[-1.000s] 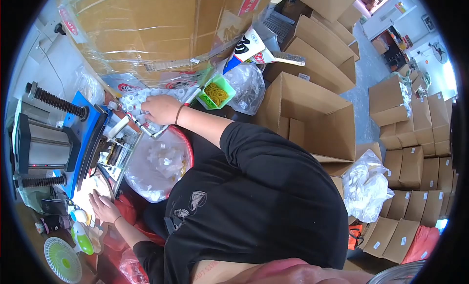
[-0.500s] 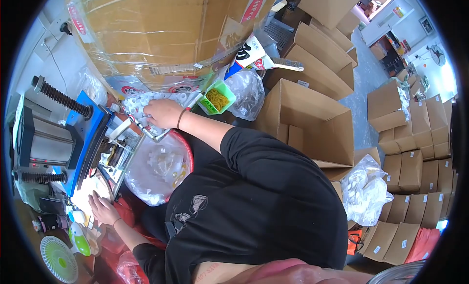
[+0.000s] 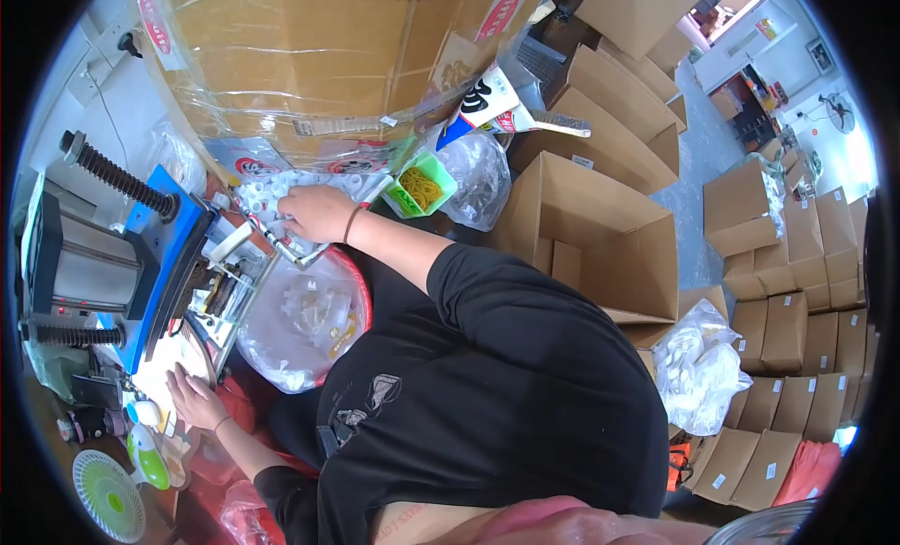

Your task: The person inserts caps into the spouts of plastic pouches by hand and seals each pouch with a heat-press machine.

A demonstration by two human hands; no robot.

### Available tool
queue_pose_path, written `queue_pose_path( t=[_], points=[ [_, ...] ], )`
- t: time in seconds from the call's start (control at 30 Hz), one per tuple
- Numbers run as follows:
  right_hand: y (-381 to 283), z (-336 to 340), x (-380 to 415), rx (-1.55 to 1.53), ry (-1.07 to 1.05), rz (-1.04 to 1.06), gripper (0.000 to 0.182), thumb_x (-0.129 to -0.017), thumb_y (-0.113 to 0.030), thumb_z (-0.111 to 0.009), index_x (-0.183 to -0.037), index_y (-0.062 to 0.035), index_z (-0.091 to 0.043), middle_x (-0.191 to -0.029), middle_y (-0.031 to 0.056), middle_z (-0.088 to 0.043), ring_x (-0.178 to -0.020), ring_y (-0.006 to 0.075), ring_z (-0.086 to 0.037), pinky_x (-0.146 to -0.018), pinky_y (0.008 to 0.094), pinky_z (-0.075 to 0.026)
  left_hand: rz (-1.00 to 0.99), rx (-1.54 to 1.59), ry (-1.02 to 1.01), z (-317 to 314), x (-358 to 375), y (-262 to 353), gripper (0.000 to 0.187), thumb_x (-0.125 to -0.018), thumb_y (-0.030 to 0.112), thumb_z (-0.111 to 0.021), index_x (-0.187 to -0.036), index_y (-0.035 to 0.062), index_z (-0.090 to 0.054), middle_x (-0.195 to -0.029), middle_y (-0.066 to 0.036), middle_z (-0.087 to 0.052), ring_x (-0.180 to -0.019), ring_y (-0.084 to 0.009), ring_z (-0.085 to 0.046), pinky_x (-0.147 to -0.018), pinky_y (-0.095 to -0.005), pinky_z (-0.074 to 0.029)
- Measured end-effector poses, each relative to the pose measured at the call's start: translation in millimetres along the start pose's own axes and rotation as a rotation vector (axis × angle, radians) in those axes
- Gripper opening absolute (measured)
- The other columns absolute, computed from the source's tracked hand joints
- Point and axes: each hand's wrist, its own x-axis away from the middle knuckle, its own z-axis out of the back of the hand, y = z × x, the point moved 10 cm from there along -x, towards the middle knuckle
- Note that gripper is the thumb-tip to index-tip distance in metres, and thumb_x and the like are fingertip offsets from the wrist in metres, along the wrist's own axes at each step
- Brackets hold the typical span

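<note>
Resting my half-curled right hand (image 3: 316, 214) on the white parts (image 3: 352, 185), 10 o'clock; can't tell if it grips one. Left hand (image 3: 194, 401) lies flat at 8, nothing visibly held. I'd touch lightly, left clear of the blue machine (image 3: 167, 264), 9 o'clock.

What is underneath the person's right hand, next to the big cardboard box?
Small white pieces lie heaped around the right hand. Whatever sits directly beneath its palm and fingers is covered, so I can't tell whether it holds one.
</note>
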Motion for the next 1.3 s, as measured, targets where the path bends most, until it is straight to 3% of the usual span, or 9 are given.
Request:
queue_pose_path(
  t=[0.77, 0.97, 1.03, 1.17, 1.23, 1.3],
  points=[
    [1, -4, -1, 0.04, -0.022, 0.007, 0.017, -0.087, -0.023, -0.065, -0.097, -0.01, -0.066, -0.095, 0.0118, -0.064, -0.092, 0.034, -0.064, -0.077, 0.047, -0.052, 0.006, -0.004, -0.009, 0, 1, 0, 0.045, -0.103, 0.035, -0.035, -0.138, 0.0213, -0.06, -0.143, -0.009, -0.056, -0.13, -0.0284, -0.053, -0.107, -0.0428, -0.04],
    [-1, 0, 0, 0.034, -0.016, 0.017, 0.017, -0.087, -0.023, -0.065, -0.097, -0.0096, -0.066, -0.094, 0.0116, -0.064, -0.092, 0.0338, -0.064, -0.077, 0.0469, -0.052, 0.031, 0.084, -0.077, -2, 8, -2, 0.047, -0.104, 0.038, -0.035, -0.142, 0.022, -0.055, -0.149, -0.01, -0.05, -0.136, -0.0297, -0.047, -0.11, -0.0467, -0.036],
    [0, -1, 0, 0.036, -0.013, 0.018, 0.017, -0.087, -0.023, -0.065, -0.097, -0.0096, -0.066, -0.094, 0.0117, -0.064, -0.093, 0.0339, -0.064, -0.077, 0.047, -0.052, -0.092, -0.066, -0.077, 4, 17, 14, 0.047, -0.103, 0.036, -0.04, -0.146, 0.0208, -0.051, -0.151, -0.013, -0.046, -0.138, -0.032, -0.044, -0.11, -0.0474, -0.036],
    [0, -2, 0, 0.03, -0.003, 0.019, 0.017, -0.087, -0.023, -0.065, -0.098, -0.0094, -0.066, -0.094, 0.012, -0.064, -0.093, 0.0343, -0.064, -0.077, 0.0471, -0.052, -0.093, -0.079, -0.115, 36, 32, 36, 0.047, -0.102, 0.027, -0.047, -0.148, 0.0187, -0.047, -0.149, -0.015, -0.046, -0.136, -0.0342, -0.046, -0.109, -0.0466, -0.037],
    [0, -2, 0, 0.034, -0.013, 0.011, 0.017, -0.087, -0.023, -0.065, -0.098, -0.0093, -0.066, -0.095, 0.0122, -0.064, -0.092, 0.0346, -0.064, -0.077, 0.0472, -0.052, -0.057, 0.005, -0.264, 40, 37, 37, 0.053, -0.094, 0.02, -0.056, -0.146, 0.018, -0.049, -0.147, -0.013, -0.049, -0.132, -0.0323, -0.049, -0.107, -0.0467, -0.038],
    [1, -3, -1, 0.037, -0.024, 0.011, 0.017, -0.088, -0.023, -0.064, -0.098, -0.0093, -0.066, -0.095, 0.0124, -0.065, -0.092, 0.0349, -0.064, -0.077, 0.0472, -0.052, -0.069, 0.117, -0.258, 26, 37, 16, 0.054, -0.091, 0.017, -0.057, -0.145, 0.0179, -0.052, -0.146, -0.013, -0.05, -0.131, -0.0322, -0.05, -0.106, -0.0468, -0.039]
  ],
)
